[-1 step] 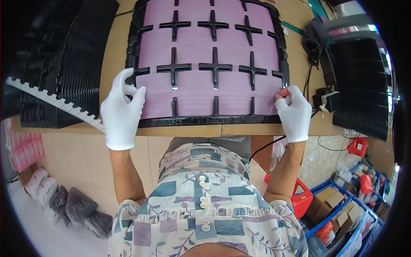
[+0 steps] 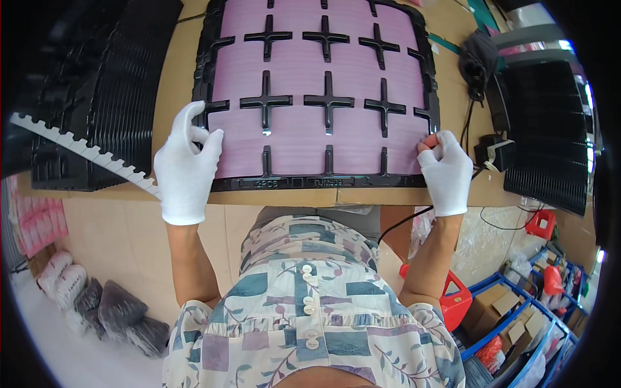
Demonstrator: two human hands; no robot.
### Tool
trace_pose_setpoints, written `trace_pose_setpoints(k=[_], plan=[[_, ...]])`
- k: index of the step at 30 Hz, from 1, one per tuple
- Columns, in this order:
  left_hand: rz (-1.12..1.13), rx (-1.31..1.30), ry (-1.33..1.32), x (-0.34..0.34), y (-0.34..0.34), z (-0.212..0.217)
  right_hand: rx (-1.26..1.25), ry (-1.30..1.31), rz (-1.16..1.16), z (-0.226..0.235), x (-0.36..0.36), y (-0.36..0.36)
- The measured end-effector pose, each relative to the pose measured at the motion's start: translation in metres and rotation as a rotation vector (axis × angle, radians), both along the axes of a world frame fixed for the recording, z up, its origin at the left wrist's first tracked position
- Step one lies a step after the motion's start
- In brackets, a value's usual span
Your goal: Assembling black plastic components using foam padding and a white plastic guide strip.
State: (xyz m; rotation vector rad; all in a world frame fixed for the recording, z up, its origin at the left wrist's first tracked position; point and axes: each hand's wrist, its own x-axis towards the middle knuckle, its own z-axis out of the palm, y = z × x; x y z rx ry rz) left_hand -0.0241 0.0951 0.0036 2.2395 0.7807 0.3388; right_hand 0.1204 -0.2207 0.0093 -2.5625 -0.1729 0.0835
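Note:
A black plastic tray (image 2: 295,183) with raised cross-shaped dividers lies in front of me, with pink sheet material (image 2: 297,145) filling the spaces between the crosses. At its left rim, my left hand (image 2: 187,165), in a white glove, curls its fingers around the edge, the thumb resting over the pink sheet. My right hand (image 2: 446,171) pinches the right rim near the front corner; bare fingertips poke out of its white glove. A pale toothed strip (image 2: 87,154) slants from the far left down to the left hand; whether the hand touches it I cannot tell.
Tall stacks of black trays stand at the left (image 2: 123,97) and right (image 2: 546,129) of the cardboard-covered table (image 2: 381,196). A dark bag (image 2: 477,61) and a cable lie at the back right. Below right are a red stool (image 2: 456,299) and blue racks (image 2: 498,278) with boxes.
The tray has shifted very slightly to the right, and both hands have moved a little the same way with their hold unchanged.

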Motion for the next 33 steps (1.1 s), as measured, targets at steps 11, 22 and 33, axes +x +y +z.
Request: trace_pose_setpoints(k=[11, 22, 33], plan=[[0.09, -0.011, -0.087, 0.001, -0.003, -0.006, 0.061, -0.039, -0.01, -0.005, 0.0, 0.006], [0.061, 0.168, -0.085, -0.001, -0.001, -0.016, 0.014, -0.093, -0.01, -0.007, -0.006, 0.009], [0.054, 0.246, -0.107, 0.004, -0.01, -0.015, -0.021, -0.143, -0.029, -0.009, -0.008, 0.007]])
